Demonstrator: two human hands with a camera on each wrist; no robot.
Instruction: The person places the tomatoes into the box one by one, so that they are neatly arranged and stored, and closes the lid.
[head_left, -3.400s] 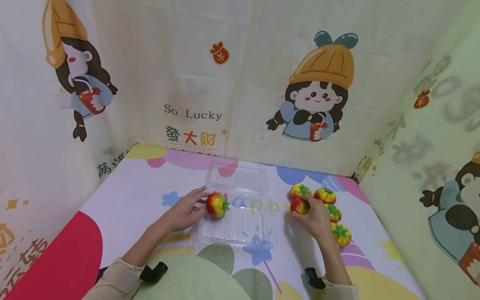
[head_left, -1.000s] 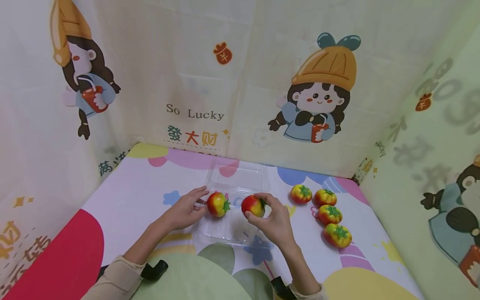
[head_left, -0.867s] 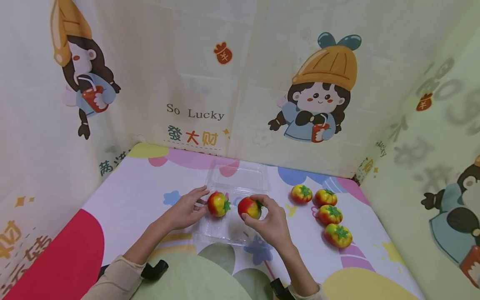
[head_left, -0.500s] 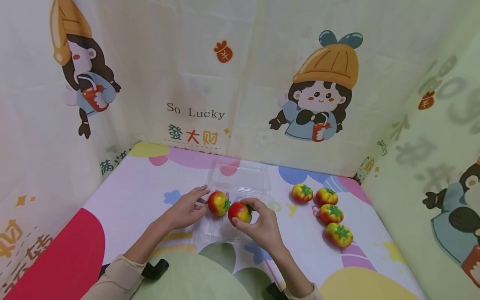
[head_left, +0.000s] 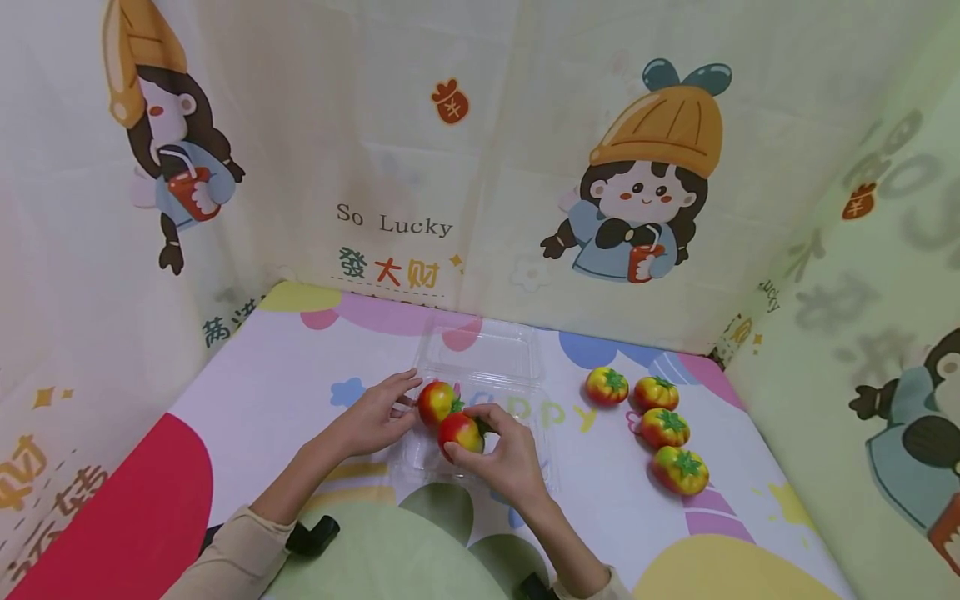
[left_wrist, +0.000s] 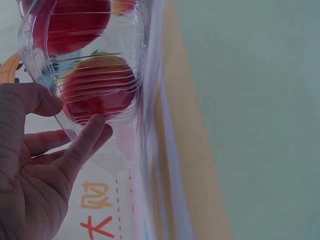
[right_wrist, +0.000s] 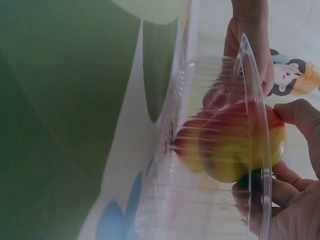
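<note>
Printed curtains [head_left: 495, 167] back a colorful table [head_left: 285, 367] as a person's right hand [head_left: 501, 457] pinches a red-yellow fruit [head_left: 458, 432] partly inside a clear box [head_left: 525, 433], beside a second fruit [head_left: 435, 402]. The left hand [head_left: 378, 417], fingers loosely extended, touches the box's wall; four more fruits [head_left: 664, 428] sit at right.

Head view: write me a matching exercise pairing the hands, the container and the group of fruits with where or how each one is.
1. left hand
2. right hand
3. clear plastic container
4. four round red-and-yellow fruits with green leafy tops

A. on the white, colour-printed table surface, right of the container
B. open, with its transparent lid folded back
C. at the container's left edge
D. holding another round red-and-yellow fruit between thumb and fingers

Pairs: 1-C, 2-D, 3-B, 4-A
</note>
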